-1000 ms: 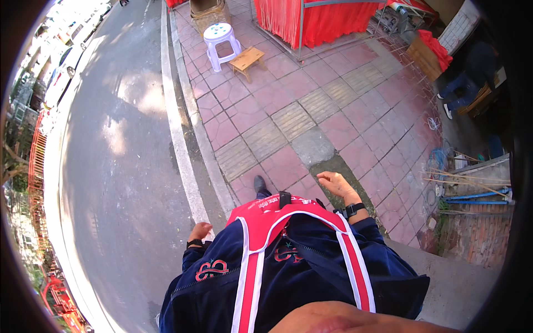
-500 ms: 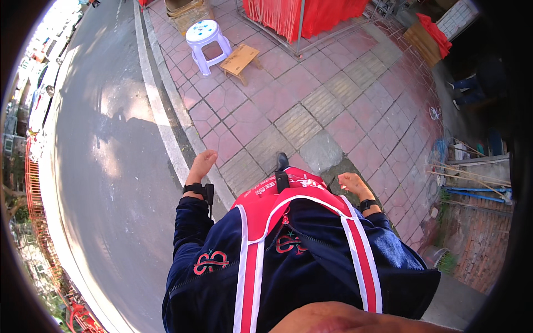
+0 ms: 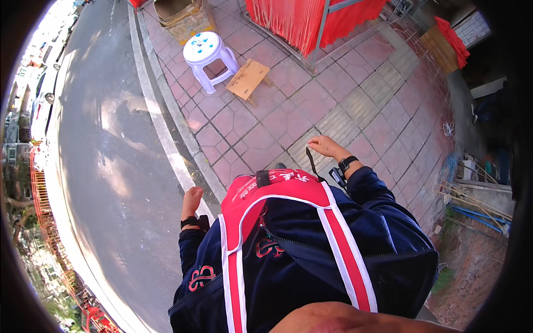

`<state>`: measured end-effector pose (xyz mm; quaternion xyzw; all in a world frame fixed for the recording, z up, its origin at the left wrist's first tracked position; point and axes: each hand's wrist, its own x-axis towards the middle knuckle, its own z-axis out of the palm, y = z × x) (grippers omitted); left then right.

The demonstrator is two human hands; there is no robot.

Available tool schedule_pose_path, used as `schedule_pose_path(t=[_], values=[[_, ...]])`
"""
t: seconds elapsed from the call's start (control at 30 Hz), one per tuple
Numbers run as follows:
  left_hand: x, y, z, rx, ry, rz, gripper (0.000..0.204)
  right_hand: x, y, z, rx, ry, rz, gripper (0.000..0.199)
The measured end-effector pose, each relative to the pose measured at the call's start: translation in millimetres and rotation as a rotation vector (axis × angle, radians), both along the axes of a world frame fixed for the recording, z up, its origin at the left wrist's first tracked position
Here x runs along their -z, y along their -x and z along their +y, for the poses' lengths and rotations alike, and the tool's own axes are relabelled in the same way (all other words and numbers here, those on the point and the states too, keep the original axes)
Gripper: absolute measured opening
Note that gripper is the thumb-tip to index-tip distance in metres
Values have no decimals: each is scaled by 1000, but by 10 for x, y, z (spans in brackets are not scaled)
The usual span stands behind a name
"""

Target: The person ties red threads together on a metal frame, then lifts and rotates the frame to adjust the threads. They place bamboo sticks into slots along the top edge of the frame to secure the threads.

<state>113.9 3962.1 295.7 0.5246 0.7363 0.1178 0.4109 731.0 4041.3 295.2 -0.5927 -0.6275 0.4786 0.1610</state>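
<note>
My right hand (image 3: 328, 146) is raised in front of me over the pavement, fingertips pinched at the top of a thin black strap (image 3: 312, 164). The strap hangs down to the edge of the red apron (image 3: 302, 194) with white trim that I wear over a dark blue velvet jacket. A black band with a small device (image 3: 336, 176) sits at that wrist. Down at my left side, my left hand (image 3: 192, 198) is held near the curb, touching nothing that I can see. Its fingers are turned out of view.
Ahead stand a white-and-lilac plastic stool (image 3: 202, 49), a small wooden bench (image 3: 248, 79) and a cardboard box (image 3: 187, 19). Red fringed cloth hangs on a metal frame (image 3: 318, 39). The curb (image 3: 161, 127) separates the road on my left from the tiled pavement. Sticks and blue pipes (image 3: 474, 213) lie at right.
My right hand has risen and moved forward, with the black strap now stretched out below it. My left hand has dropped back toward my body. The stool and bench appear closer.
</note>
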Motion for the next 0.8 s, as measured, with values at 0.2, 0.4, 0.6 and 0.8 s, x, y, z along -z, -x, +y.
schedule_pose_path(t=[0.2,0.4,0.6,0.8], values=[[139,125,727,41,284,-77,31,-180,250,1165,59,-42,72,30],[458,242,2668,231,74,59,28,82,258,1326,254,68,77,29],[531,94,4631,534,-37,126,25,146,430,1518,379,273,-20,32],[745,-294,5867,451,-50,102,25,126,529,2311,356,308,17,32]])
